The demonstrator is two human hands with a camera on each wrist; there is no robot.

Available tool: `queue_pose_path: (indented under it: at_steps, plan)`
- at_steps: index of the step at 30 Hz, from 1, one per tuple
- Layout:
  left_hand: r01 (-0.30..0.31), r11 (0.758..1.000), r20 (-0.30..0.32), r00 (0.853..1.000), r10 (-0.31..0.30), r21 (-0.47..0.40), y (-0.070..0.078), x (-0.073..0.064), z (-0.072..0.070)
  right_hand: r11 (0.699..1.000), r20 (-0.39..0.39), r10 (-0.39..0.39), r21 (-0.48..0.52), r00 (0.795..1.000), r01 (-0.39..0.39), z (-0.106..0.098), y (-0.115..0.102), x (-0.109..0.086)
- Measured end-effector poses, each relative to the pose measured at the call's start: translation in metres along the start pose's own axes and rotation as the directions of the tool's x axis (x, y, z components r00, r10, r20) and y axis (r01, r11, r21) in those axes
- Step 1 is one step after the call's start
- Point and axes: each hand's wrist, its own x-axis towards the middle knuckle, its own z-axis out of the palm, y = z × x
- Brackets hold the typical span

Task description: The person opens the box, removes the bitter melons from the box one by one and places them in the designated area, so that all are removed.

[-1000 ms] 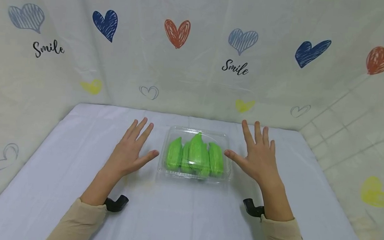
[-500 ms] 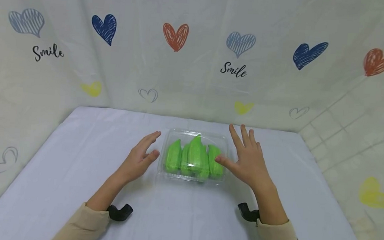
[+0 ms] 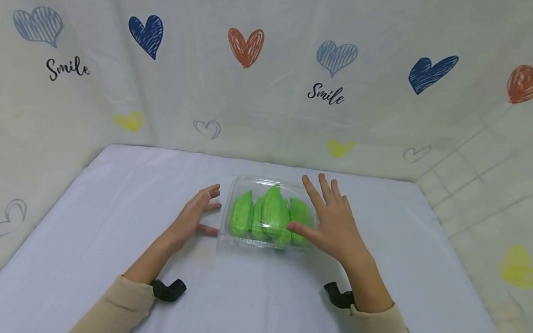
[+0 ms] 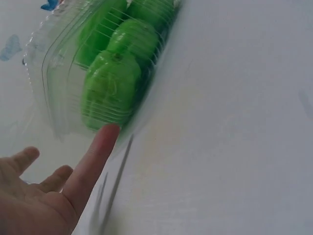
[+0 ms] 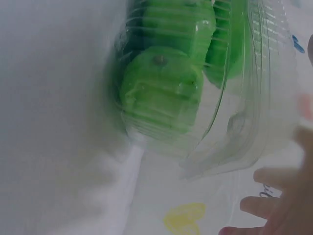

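A clear plastic clamshell box (image 3: 253, 185) stands on the cloth-covered table. Inside it are several long green, ridged fruits (image 3: 272, 211) with pointed tips. At the box's left side is my left hand (image 3: 187, 222), its fingers loosely bent and the fingertips right at the wall. The left wrist view has the thumb (image 4: 90, 161) pointing at the box's lower end. My right hand (image 3: 336, 230) is spread wide, overlapping the right part of the box in the head view. Seen from the right wrist, its fingers (image 5: 261, 206) lie beside the box's rim (image 5: 239, 132).
White cloth (image 3: 238, 298) covers the table all round the box. Behind it hangs a pale curtain (image 3: 271, 100) printed with hearts and the word Smile. Each wrist wears a black curved mount (image 3: 169, 290).
Both hands have moved inward toward the box. The left fingers, spread before, are now loosely bent at its left side. The right hand has shifted left, over the box's right part.
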Motion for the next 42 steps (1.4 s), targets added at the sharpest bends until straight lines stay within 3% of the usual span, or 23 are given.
queue_pose_path:
  at_steps: [6,18,35,42]
  plan:
    - [0.07,0.99,0.07,0.996,-0.062,-0.126,-0.004,0.002,0.002,0.999,0.002,-0.047,0.0,0.999,0.047,0.005,-0.005,0.0]
    - [0.115,0.961,0.15,0.985,-0.079,-0.253,-0.011,0.003,0.004,0.992,0.03,-0.127,0.023,0.991,0.126,0.008,-0.014,-0.002]
    - [0.146,0.955,0.156,0.982,-0.107,-0.259,-0.025,0.0,0.001,0.987,0.092,-0.155,0.049,0.984,0.151,0.015,-0.02,-0.006]
    - [0.066,0.967,0.186,0.982,-0.02,-0.245,-0.026,0.0,0.001,0.986,0.121,-0.162,0.061,0.979,0.155,0.014,-0.021,-0.007]
